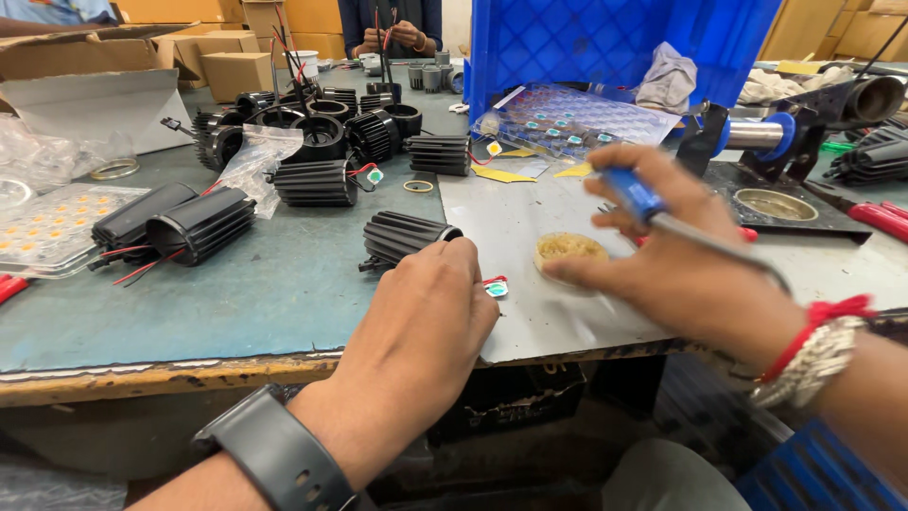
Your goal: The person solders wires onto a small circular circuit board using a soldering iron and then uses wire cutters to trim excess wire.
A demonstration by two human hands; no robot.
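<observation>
Head view: I have one hand on a finned black cylinder and the other around a soldering iron.

From the head camera, my left hand is curled, fingertips touching one black finned housing that lies on its side on the counter, long axis running left to right, open end toward my fingers. My right hand is closed around one blue-handled soldering iron, its shaft pointing back toward my wrist, above one small round tin. I count two longer black housings lying at left.
</observation>
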